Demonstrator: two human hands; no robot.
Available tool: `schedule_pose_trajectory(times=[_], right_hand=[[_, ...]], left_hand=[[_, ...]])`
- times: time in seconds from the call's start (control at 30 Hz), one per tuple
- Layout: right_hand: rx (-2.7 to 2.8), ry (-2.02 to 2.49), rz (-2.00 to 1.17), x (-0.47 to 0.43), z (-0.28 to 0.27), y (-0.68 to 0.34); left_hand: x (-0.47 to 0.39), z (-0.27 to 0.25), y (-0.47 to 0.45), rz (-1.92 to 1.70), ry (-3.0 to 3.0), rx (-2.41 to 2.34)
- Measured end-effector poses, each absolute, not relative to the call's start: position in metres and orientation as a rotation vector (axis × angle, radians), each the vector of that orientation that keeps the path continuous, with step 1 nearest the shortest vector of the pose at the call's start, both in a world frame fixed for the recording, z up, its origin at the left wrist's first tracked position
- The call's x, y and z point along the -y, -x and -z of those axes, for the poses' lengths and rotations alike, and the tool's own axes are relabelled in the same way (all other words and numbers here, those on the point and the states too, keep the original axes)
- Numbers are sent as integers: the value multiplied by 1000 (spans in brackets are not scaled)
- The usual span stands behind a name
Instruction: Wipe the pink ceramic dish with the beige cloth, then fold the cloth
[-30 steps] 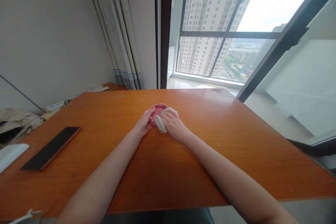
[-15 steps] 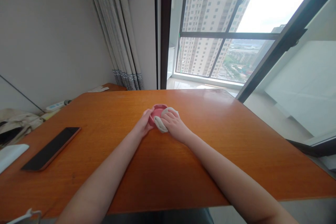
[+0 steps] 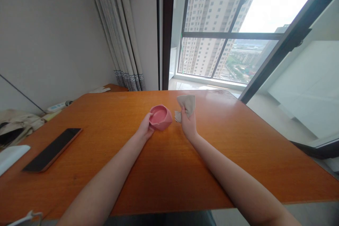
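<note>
A pink ashtray (image 3: 160, 117) with faceted sides and a round hollow is tilted toward me above the middle of the table. My left hand (image 3: 146, 126) grips its left side, thumb at the rim and the other fingers mostly hidden beneath. To its right, my right hand (image 3: 189, 124) is closed around a bunched beige cloth (image 3: 188, 103). Part of the cloth sticks up above the fist, and a loose fold hangs at its left. The cloth and the ashtray are apart.
The brown wooden table (image 3: 227, 155) spreads under both arms. A dark phone (image 3: 53, 150) lies at the left, near a white object (image 3: 13, 157) at the edge. A power strip (image 3: 57, 107) and a fabric bag (image 3: 18, 123) sit beyond the left edge. A window (image 3: 225, 35) stands behind.
My right hand has lifted the cloth out of the ashtray and moved it right and up. My left hand still holds the ashtray, now showing its hollow and facets.
</note>
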State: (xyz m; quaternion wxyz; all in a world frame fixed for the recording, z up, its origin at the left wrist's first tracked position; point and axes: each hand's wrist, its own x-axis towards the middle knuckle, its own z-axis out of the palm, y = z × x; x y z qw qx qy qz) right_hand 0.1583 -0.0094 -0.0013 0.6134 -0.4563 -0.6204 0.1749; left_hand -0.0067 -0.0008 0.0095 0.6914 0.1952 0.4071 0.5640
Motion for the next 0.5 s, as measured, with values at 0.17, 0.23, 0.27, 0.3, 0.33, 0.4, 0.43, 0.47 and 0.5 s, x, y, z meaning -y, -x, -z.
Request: schedule_pose_trajectory(times=[0.17,0.23,0.27,0.3,0.33,0.4,0.43,0.47,0.5], right_hand=[[1471,970,-839,12,7,-136],[1461,964,-847,20,13,-120],[1438,973,-840,24,17,-112],[1396,991,-836,27,20,-106],[1332,1017,-840,28,22,-102],[1157,1078,-870,26,23,-104],[1072,1098,-896,23,22,-110],[1009,1107,-923,17,20,-119],[981,1108,-951,12,16,-130]], left_hand=[[1,-8,6,-1184,-452,-915],[0,-8,6,-1245,-414,-906],[-1,-7,5,-1300,-408,-899],[0,-6,3,-1373,-425,-893],[1,-5,0,-1447,-471,-886],[5,-2,-6,-1527,-629,-869],[7,-2,-8,-1510,-708,-867],[10,-2,-9,-1458,-765,-875],[11,-3,-9,-1377,-799,-893]])
